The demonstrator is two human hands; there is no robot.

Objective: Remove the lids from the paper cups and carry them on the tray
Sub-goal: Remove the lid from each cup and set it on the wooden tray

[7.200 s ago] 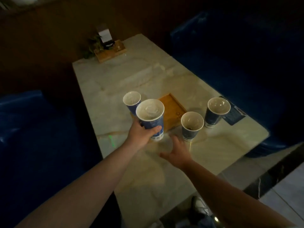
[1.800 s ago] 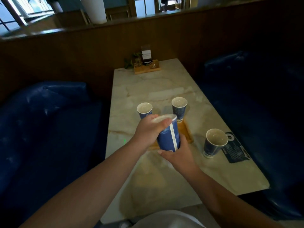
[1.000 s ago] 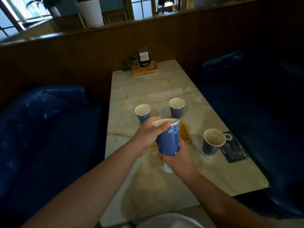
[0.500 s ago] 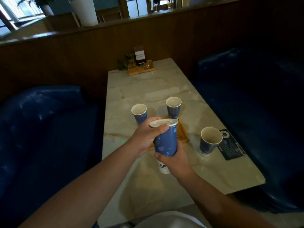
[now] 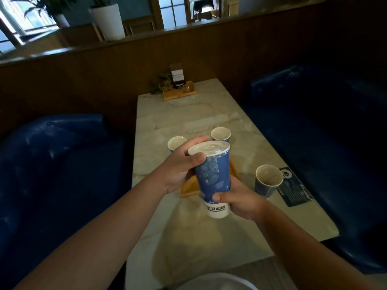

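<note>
Four paper cups are showing: one lidded cup (image 5: 213, 174) and three open cups (image 5: 176, 142) (image 5: 220, 133) (image 5: 268, 181). One tray (image 5: 189, 188) is lying on the desk (image 5: 188, 116).

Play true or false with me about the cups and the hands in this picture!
1. Both hands hold one blue cup. True.
2. That cup's lid is already off. False: the clear lid still covers it.
3. The left hand grips near the top, the right hand near the bottom. True.
4. Five other cups stand on the table. False: three show.
</note>
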